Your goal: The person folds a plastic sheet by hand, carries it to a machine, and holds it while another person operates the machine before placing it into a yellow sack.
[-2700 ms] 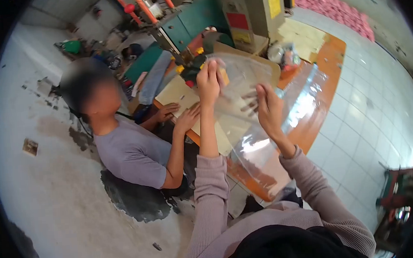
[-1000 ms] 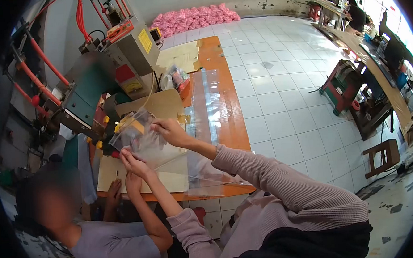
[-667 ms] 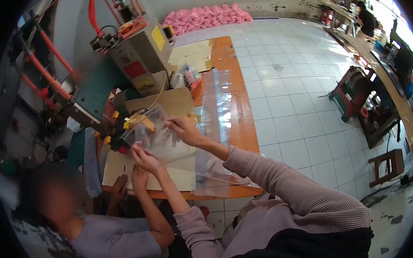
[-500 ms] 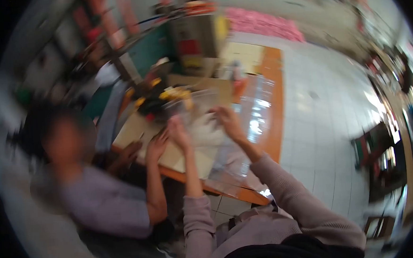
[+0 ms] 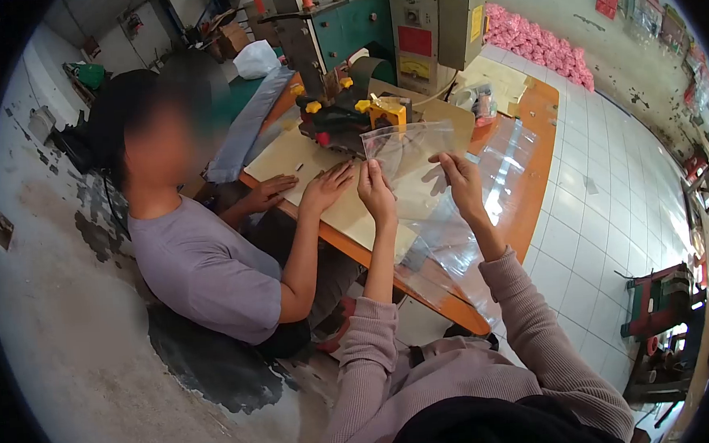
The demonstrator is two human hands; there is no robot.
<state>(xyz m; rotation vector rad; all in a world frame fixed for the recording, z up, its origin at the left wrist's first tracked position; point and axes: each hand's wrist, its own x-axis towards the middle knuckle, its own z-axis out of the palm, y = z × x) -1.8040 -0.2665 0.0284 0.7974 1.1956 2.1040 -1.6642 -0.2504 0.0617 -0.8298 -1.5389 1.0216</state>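
Note:
A clear plastic bag (image 5: 412,149) is stretched between my two hands above the table, its top edge facing the machine. My left hand (image 5: 377,192) pinches the bag's left side between thumb and fingers. At the bag's right side, my right hand (image 5: 459,182) is closed on it. Beneath and to the right, more clear plastic sheets (image 5: 507,171) lie along the orange table (image 5: 539,161). Behind the bag stands a press-like machine (image 5: 348,112) with yellow knobs.
A seated co-worker (image 5: 202,255) at the left rests both hands on the pale board (image 5: 334,215). A grey control box (image 5: 420,35) stands behind the machine. Pink bundles (image 5: 534,44) lie by the wall. A green and red machine (image 5: 658,300) stands at the right.
The view has turned and become sharp. Both of my hands now hold the clear bag spread out; my right hand has closed from a looser pose. The co-worker's hands remain on the board.

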